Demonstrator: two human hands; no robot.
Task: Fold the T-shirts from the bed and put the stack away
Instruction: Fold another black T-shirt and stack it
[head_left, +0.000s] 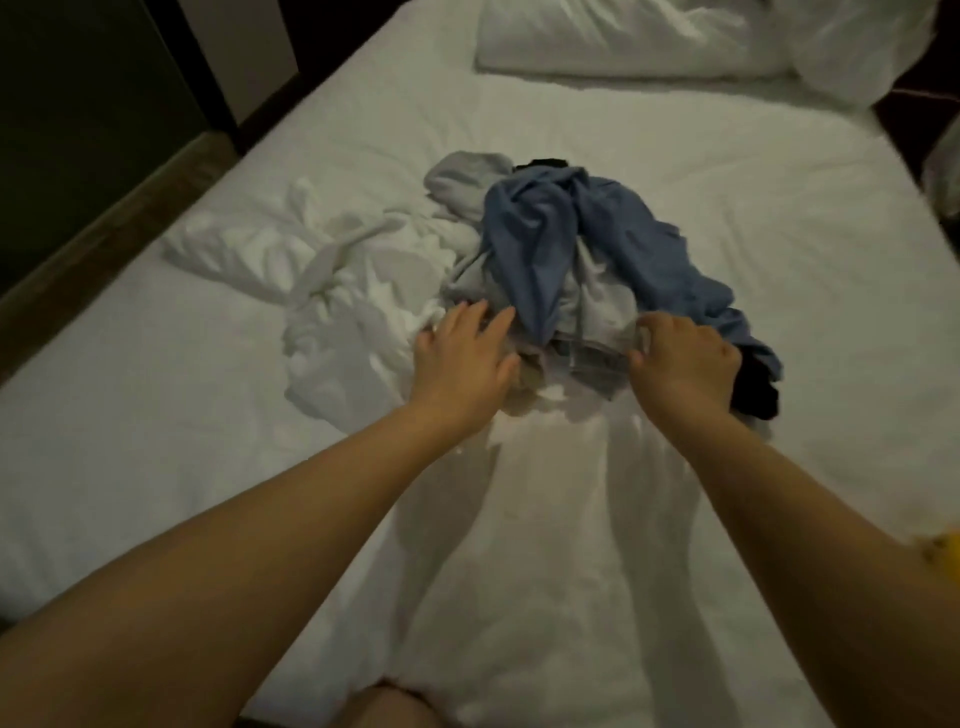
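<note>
Nothing folded yet. Crumpled heap of blue, grey, white, black cotton T-shirts (540, 244) sits mid white-sheeted bed (753, 208). My left hand (462, 356) rests spread on its near-left edge; right hand (683, 361) grips grey cloth (602, 312). Next: pull one shirt free.

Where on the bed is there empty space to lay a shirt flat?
Bare sheet lies nearer you than the crumpled white cloth, and between the clothes pile and the pillow. The middle, around the pile, is crowded.

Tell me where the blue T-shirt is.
Head view, centre: the blue T-shirt drapes over the clothes pile just beyond the right hand, right of the crumpled white garment.
</note>
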